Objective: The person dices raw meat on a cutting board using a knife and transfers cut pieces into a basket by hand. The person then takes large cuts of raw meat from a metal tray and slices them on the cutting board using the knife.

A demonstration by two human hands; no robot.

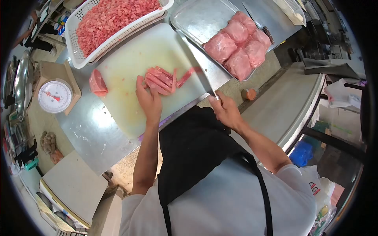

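Observation:
Raw meat strips lie side by side on the white cutting board, with a few separate strips off to their right. My left hand holds the near left end of the bunch, fingers along its edge and thumb close to its lower side. In my right hand is the handle of a long knife. Its blade slants up and left across the board's right side, apart from the bunch. A larger chunk of meat sits at the board's left edge.
A white basket of diced meat stands behind the board. To the right, a metal tray carries several bagged meat pieces; another knife lies beside them. A dial scale is at the left.

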